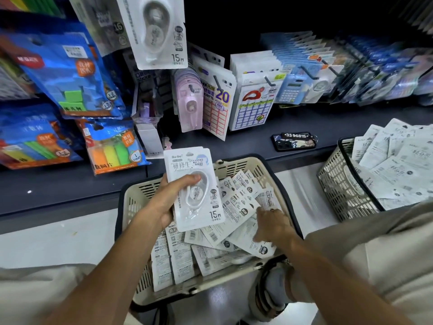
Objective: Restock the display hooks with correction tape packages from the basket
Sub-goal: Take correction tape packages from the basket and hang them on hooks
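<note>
The left hand holds a small stack of white carded correction tape packages face up above the far left part of the cream slotted plastic basket, thumb curled over the clear blister and fingers wrapped behind the cards. The right hand reaches down into the basket near its right wall, fingers bent onto the loose heap of white correction tape packages lying there at all angles, many face down; whether it has one pinched or is only touching them cannot be told. More of the same white carded stock hangs on a display hook at the top of the shelving, where one hanging correction tape package shows in front. The held stack looks fanned rather than squared, so its hang holes may not line up, and the cards could catch or slide off when threaded onto a hook. The thumb presses mainly on the top card, so a lower one could slip out and fall. Pulling one card from the tangled heap may drag neighbours over the basket rim. A black phone with a keyring tag lies near the front edge of the dark shelf, just beyond the basket, and a careless lift could knock it.
</note>
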{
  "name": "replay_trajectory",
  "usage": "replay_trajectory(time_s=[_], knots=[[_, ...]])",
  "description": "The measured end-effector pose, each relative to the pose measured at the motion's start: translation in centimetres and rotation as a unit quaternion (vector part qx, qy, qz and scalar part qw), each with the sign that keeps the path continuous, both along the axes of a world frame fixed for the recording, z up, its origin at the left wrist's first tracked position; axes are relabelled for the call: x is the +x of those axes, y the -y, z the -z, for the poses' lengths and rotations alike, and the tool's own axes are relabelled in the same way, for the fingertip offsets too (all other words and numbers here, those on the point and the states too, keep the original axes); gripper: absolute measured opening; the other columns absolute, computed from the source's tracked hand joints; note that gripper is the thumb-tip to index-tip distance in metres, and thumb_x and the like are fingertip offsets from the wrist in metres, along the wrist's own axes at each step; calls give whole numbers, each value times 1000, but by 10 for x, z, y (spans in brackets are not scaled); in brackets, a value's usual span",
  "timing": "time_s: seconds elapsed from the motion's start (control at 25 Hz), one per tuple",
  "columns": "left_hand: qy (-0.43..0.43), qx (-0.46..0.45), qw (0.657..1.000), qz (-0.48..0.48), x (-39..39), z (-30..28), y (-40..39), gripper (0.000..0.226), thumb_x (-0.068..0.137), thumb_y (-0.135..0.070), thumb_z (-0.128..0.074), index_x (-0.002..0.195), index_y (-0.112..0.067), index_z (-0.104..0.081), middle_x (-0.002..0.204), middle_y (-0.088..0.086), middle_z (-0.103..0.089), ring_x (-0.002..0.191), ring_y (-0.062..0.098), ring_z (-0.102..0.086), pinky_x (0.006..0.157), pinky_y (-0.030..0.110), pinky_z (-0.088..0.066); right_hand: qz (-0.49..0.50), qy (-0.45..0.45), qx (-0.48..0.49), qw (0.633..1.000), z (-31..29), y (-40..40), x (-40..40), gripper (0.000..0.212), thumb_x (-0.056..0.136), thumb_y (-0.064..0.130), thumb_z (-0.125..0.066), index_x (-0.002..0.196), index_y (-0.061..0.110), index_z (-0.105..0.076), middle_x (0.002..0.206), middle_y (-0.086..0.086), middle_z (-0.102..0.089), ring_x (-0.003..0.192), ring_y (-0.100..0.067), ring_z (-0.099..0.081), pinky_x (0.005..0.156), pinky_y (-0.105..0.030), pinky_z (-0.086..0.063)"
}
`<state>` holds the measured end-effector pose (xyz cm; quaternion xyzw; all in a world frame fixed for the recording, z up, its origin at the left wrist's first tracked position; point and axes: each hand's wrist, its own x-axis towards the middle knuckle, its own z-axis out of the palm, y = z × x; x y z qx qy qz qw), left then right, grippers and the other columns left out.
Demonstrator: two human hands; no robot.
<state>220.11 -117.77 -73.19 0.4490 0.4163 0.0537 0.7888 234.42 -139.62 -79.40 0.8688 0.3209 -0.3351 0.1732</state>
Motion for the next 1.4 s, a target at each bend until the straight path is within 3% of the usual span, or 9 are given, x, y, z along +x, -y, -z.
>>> replay_trajectory(time_s=[0.16,0.24,0.44,0.6,0.76,0.92,1.16,1.24,1.4], knots=[[-13,19,1000,-19,-3,4,-4,91,49,-27,-90,133,-23,-56,111,8,-78,91,29,-77,65,40,-62,173,-253,170,936,-23,-15,20,19,92,7,-58,105,18,-68,100,-7,-70,67,-11,-57,59,-22,-48],[-17,18,1000,-17,-4,5,-5,92,50,-25,-93,134,-22,-56,109,8,-78,90,28,-78,65,40,-61,192,-342,176,903,-37,-26,22,23,93,11,-52,99,19,-73,90,-3,-76,71,-11,-59,65,-22,-46],[-5,18,1000,-14,-3,0,-3,88,53,-25,-91,134,-24,-56,108,5,-79,90,26,-78,67,40,-62,-138,-114,129,975,-12,-30,10,45,86,-2,-57,122,23,-67,126,-6,-62,116,-24,-56,96,-32,-46],[11,22,1000,-18,-6,-11,-5,97,44,-28,-94,133,-22,-55,106,3,-80,88,23,-78,63,36,-61,-349,119,71,927,5,-32,4,51,92,8,-58,138,29,-53,142,-10,-38,130,-31,-39,111,-50,-36],[34,29,999,-19,-5,-24,-6,91,47,-17,-95,130,-21,-58,103,3,-80,85,22,-78,62,34,-61,-445,150,49,881,1,-36,34,53,93,23,-65,144,27,-48,152,-12,-31,139,-34,-31,117,-57,-24],[81,44,996,-20,0,-70,-11,78,48,-21,-86,122,-17,-64,94,2,-81,76,18,-78,60,30,-60,-363,51,33,930,-32,-35,60,45,89,34,-72,130,27,-57,129,-3,-65,123,-25,-53,107,-38,-35],[162,77,984,21,4,-173,-33,85,42,-13,-93,122,-7,-67,87,15,-79,68,28,-76,57,37,-61,-188,-51,250,949,-190,-82,110,28,86,42,-75,110,36,-62,105,19,-62,103,-14,-58,69,-4,-35],[200,104,974,31,2,-210,-45,95,18,-20,-100,108,-8,-74,85,18,-78,65,31,-75,55,38,-61,-87,-84,402,907,-251,-73,124,35,83,46,-79,111,47,-58,115,35,-56,114,1,-55,79,-1,-39],[257,137,957,12,-9,-247,-68,78,0,-33,-100,72,-10,-81,71,16,-76,56,27,-73,49,36,-61,90,-286,681,668,-301,-74,117,40,80,44,-78,119,35,-70,122,4,-74,109,-15,-71,83,-25,-59]])
